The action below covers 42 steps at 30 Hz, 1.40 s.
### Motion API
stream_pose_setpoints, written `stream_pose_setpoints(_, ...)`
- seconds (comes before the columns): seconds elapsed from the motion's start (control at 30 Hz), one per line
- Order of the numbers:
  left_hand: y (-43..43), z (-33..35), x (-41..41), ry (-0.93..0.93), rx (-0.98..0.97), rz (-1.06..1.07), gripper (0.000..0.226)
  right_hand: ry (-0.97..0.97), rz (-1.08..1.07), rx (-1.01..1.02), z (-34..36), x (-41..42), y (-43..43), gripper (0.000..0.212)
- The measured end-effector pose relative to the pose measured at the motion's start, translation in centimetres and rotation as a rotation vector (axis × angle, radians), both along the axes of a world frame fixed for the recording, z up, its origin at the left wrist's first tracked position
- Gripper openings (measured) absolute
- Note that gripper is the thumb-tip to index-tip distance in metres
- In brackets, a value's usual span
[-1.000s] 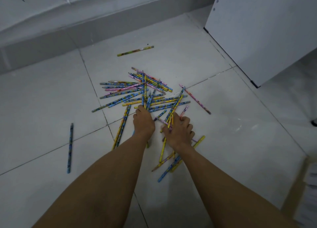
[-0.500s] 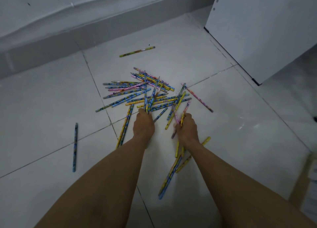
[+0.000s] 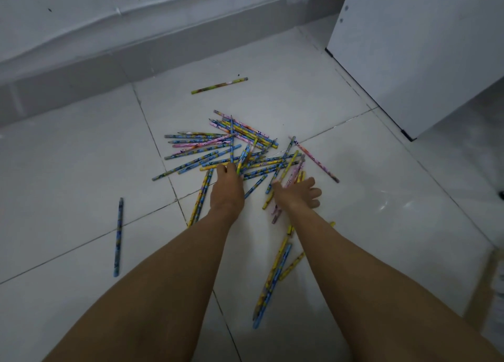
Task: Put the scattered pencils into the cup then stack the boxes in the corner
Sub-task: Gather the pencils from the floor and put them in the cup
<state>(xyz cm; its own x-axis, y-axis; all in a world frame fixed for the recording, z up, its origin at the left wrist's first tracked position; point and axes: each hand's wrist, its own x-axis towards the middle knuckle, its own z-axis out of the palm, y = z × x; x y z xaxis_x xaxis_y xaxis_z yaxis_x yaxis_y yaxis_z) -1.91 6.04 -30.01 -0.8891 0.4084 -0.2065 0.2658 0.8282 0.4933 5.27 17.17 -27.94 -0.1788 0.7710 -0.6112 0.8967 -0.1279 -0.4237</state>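
Note:
A pile of several patterned pencils (image 3: 218, 149) lies scattered on the white tiled floor. My left hand (image 3: 227, 189) rests at the pile's near edge, its fingertips closed on a few blue and yellow pencils that point away from me. To its right, my right hand (image 3: 297, 192) lies with fingers spread over pink and yellow pencils and grips nothing. More pencils (image 3: 272, 277) trail on the floor beside my right forearm. One green pencil (image 3: 219, 85) lies alone beyond the pile, and a blue pencil (image 3: 118, 237) lies alone at the left. No cup or stack of boxes shows.
A white cabinet panel (image 3: 422, 48) stands at the upper right. A grey skirting and wall (image 3: 81, 69) run along the far side. A blurred brown and white object (image 3: 488, 288) sits at the right edge.
My right hand has opened and moved forward to the right, leaving the pencils it held lying on the floor. My left hand has crept further into the pile.

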Motion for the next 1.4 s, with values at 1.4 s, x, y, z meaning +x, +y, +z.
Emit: stream_pose_setpoints(1.4, -3.2, 1.1, -0.9, -0.200, 0.114, -0.071, 0.011, -0.050, 0.349, 0.159, -2.0, -2.9, -0.8, 0.038)
